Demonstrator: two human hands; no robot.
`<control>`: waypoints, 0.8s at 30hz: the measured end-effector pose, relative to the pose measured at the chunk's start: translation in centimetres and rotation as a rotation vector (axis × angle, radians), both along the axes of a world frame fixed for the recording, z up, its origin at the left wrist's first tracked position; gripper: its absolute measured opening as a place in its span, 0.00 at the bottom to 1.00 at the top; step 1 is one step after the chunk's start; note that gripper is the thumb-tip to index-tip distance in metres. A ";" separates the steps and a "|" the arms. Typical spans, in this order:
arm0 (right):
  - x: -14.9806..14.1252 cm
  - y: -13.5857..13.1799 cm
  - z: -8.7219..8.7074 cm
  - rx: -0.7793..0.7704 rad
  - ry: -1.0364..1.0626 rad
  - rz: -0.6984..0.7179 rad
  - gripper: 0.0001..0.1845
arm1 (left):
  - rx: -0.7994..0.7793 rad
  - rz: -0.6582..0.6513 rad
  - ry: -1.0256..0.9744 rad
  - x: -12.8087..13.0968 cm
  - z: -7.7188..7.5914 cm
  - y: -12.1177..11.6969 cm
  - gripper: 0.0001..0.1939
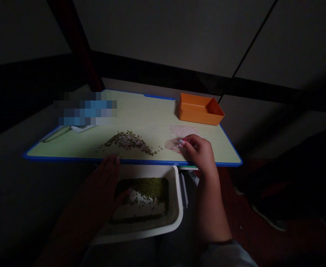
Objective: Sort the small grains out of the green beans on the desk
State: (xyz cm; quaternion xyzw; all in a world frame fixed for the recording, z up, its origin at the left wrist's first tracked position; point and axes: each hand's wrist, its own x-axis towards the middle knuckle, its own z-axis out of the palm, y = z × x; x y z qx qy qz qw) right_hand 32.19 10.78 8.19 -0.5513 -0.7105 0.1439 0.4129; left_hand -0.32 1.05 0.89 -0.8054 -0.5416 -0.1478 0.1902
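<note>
"Some beans (pixel 128 141) lie heaped on the board (pixel 152 116), and more in the tub (pixel 179 207) below its near edge. How would they handle?"

"Light, hard and likely to roll, I'd judge. Pinch one between fingertips, or scoop many with a cupped palm. For the tub, I'd take its rim."

"And the hands?"

"The left hand (pixel 104 181) is dim, over the tub's left side by the board's edge, its thumb apart from its fingers. I see nothing held there."

"The right?"

"The right hand (pixel 200 150) has thumb and forefinger drawn close at the clear piece (pixel 172 146). Whether they meet, or pinch anything, I can't tell. That piece looks thin and perhaps slippery; its curved edge seems the place to lift."

"Edges?"

"The blue rim (pixel 135 161) runs between heap and tub. The orange box (pixel 195 116) stands at the far right, beyond the pale patch (pixel 182 129). Sideways room is best behind the heap, left of that box."
</note>
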 end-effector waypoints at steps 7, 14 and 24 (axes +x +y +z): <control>-1.9 -0.7 0.2 0.007 -0.066 0.114 0.04 | -0.009 0.002 0.002 -0.1 -0.3 0.0 0.44; -2.0 -0.6 0.3 0.000 -0.167 0.033 0.04 | -0.029 0.003 0.012 0.0 0.0 0.0 0.46; -0.4 -0.2 0.4 -0.048 -0.140 -0.102 0.06 | -0.024 0.012 0.011 -0.1 -0.2 0.1 0.44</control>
